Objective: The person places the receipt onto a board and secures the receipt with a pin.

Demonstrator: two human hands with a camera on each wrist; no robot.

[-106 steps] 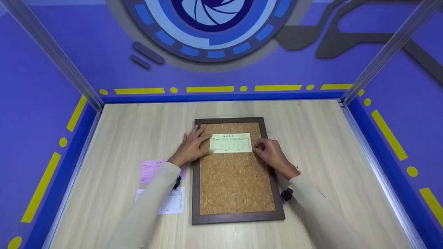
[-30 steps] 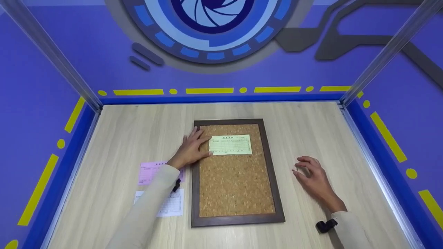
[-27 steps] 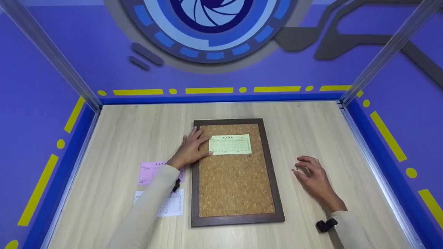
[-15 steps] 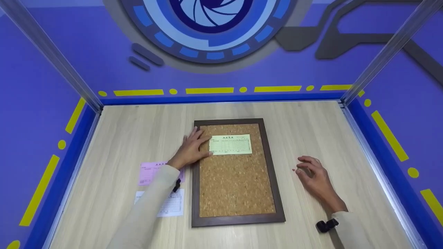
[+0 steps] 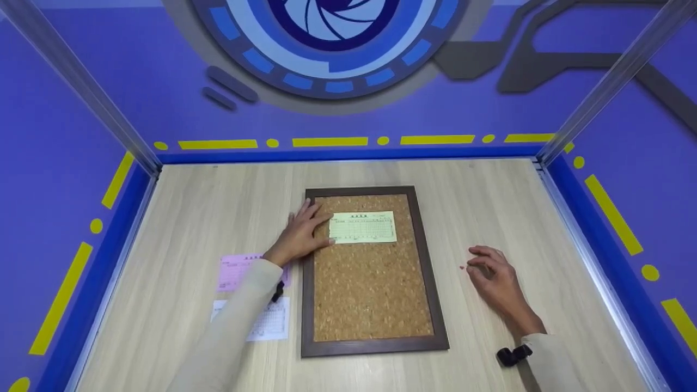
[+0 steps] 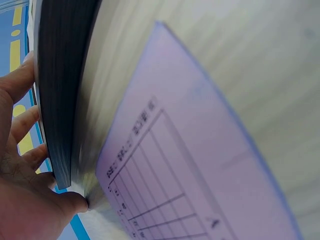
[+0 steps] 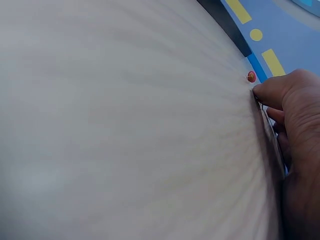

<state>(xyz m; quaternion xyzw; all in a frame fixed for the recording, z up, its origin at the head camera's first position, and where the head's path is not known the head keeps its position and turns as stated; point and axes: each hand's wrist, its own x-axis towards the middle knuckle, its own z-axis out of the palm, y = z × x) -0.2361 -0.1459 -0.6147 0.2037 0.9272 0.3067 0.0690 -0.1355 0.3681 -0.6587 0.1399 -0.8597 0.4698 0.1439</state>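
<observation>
A brown-framed corkboard [image 5: 370,294] lies on the table, with a light green printed slip [image 5: 362,227] on its upper part. My left hand [image 5: 298,231] rests across the board's left edge, fingers spread. Its thumb and index fingertips are at the slip's left edge. To the right of the board my right hand [image 5: 495,277] is low over the table, thumb and index tips close together. Just left of them lies a red thumbtack [image 7: 251,76]. I cannot tell whether these fingertips hold anything.
A pink printed slip [image 5: 231,272] lies left of the board, partly under my left forearm. Nearer me is a white printed slip [image 5: 275,321], also partly covered by that arm. Blue-purple panels [image 5: 348,122] enclose the table at the back and sides.
My right hand has moved from the green slip's right edge to the table at right. Over the last second its thumb has drawn slightly away from the red thumbtack. My left hand has stayed put.
</observation>
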